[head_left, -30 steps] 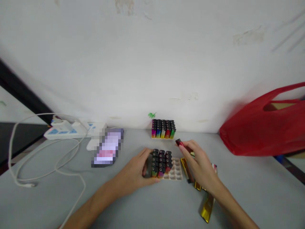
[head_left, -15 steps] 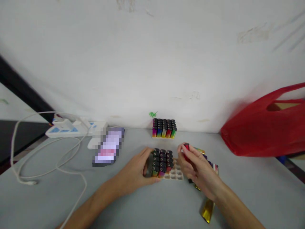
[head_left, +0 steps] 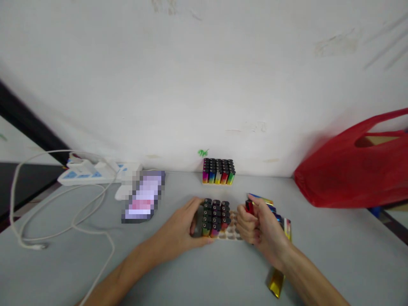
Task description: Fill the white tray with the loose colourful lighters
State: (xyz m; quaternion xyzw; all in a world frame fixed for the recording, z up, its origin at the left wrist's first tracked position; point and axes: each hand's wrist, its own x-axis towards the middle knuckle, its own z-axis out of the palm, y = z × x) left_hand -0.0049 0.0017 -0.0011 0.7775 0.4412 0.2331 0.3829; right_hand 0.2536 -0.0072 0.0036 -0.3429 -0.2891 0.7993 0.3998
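Observation:
My left hand curves round the left side of a pale tray, its thumb at the near edge and fingers at the far edge. Lighters with black tops stand upright in several rows in the tray's left part, while round-cornered holes show on the right. A red lighter is in my right hand, just right of the tray. Its fingers are curled round the lighter and the thumb lies by its top. Shiny loose lighters lie beside and partly behind this hand.
A full block of colourful lighters stands against the wall. One gold lighter lies near my right wrist. At the left are a phone, a power strip and a looped white cable. A red bag rests at the right.
My right hand has turned and closed its fingers further round the red lighter, with the thumb now up by its top. My left hand stays on the tray.

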